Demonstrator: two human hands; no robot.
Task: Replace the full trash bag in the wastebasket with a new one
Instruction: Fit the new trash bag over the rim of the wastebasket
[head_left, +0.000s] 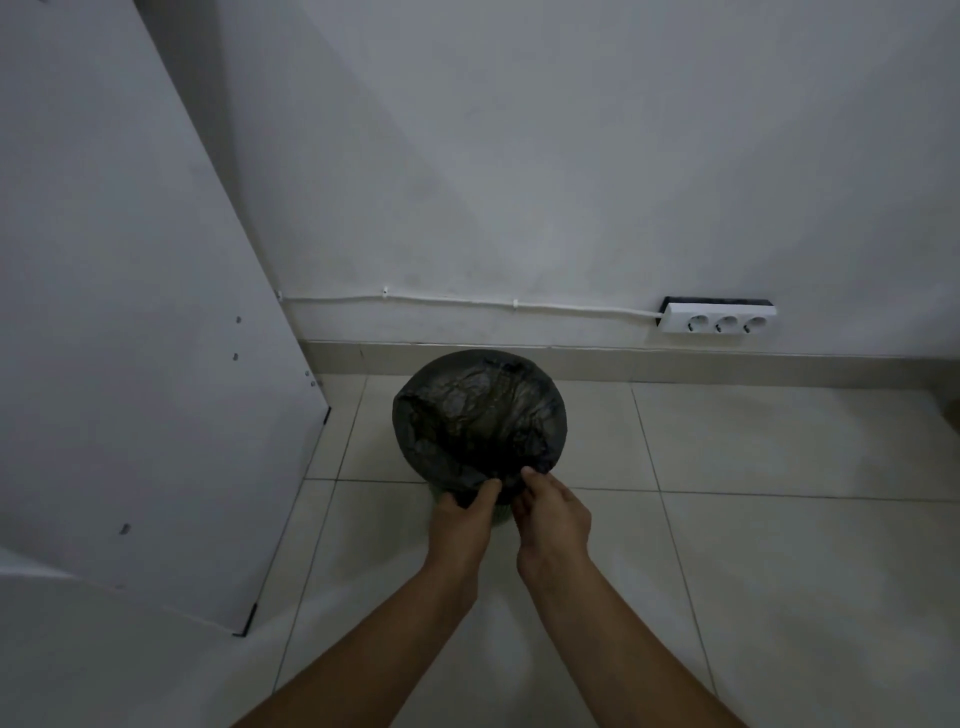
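While both arms reach down toward the floor, the left hand (464, 506) and the right hand (551, 503) meet at the near edge of the wastebasket (497, 514), each pinching a fold of the black trash bag (475, 418) between thumb and curled fingers. The fingers are drawn in narrow around the film, the two hands just beside each other with only a small gap between the thumbs.

The wastebasket stands on the pale tiled floor (753, 545), near the base of the wall (519, 156) and to the right of a leaning white panel (130, 364). The bag is draped over the whole rim, so little of the basket itself shows except a greenish patch below the hands. Its wrinkled inside sags into the opening; how full it is cannot be told from above in this dim light. A white power strip (719, 318) sits on the wall well apart to the right.

The film looks thin, soft and slick, so it will likely stretch or tear if pulled from one point. The overturned cuff at the rim seems the best place to hold, gathered in bunches. If the bag is full, it may be heavy and drag against the basket walls when lifted.
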